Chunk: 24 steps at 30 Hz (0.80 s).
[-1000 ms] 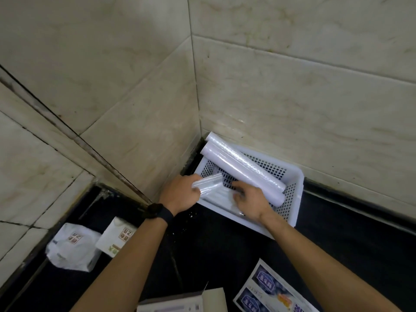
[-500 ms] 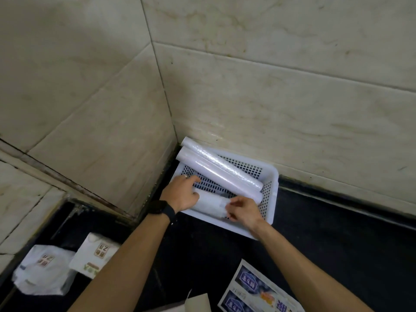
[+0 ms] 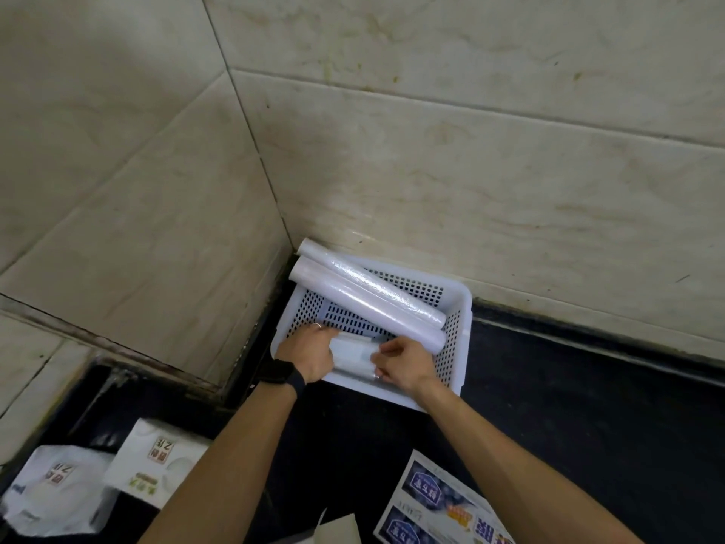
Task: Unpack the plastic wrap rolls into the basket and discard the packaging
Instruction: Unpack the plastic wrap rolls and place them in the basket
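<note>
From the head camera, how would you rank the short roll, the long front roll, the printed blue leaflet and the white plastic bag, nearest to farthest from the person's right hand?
1. Short roll: touching the right hand, in the basket's near side.
2. Long front roll: just behind the hand, lying diagonally across the basket.
3. Printed blue leaflet: on the dark counter, toward the camera.
4. White plastic bag: far left, bottom corner.

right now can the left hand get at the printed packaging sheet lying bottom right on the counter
Probably not at once. The left hand is in the basket on the short roll, and the right forearm lies between it and the packaging sheet. The right hand looks closer.
</note>
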{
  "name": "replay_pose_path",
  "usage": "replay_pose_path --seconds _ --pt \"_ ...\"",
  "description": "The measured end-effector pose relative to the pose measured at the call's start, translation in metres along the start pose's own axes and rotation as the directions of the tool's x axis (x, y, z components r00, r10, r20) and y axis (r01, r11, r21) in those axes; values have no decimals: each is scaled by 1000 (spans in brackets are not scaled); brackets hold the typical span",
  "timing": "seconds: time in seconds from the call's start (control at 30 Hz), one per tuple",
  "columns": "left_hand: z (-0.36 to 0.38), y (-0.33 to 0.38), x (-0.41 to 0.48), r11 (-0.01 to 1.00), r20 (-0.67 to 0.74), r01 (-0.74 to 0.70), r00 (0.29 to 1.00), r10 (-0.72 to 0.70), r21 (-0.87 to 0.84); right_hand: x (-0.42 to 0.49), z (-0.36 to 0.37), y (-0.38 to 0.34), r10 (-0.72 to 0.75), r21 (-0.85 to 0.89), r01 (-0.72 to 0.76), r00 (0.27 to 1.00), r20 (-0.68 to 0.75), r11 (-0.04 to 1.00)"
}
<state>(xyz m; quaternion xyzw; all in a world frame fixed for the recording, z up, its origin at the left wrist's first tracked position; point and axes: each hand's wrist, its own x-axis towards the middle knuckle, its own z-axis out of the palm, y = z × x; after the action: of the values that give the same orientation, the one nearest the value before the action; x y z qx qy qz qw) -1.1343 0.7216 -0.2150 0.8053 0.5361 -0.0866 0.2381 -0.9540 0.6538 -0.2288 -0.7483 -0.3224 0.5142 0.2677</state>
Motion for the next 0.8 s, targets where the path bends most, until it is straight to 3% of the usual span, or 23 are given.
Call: replay_pose_path --seconds 0.1,0.33,0.8 --pt "2 -1 4 1000 0 -20 1000 20 10 1 -2 3 -62 -152 57 998 -32 987" --pt "3 -3 14 1000 -20 -23 1000 23 -13 0 0 0 -74 -225 85 995 60 971" --pt "-5 -4 -5 997 -80 -35 996 29 -73 -17 -12 0 -98 -209 119 989 107 971"
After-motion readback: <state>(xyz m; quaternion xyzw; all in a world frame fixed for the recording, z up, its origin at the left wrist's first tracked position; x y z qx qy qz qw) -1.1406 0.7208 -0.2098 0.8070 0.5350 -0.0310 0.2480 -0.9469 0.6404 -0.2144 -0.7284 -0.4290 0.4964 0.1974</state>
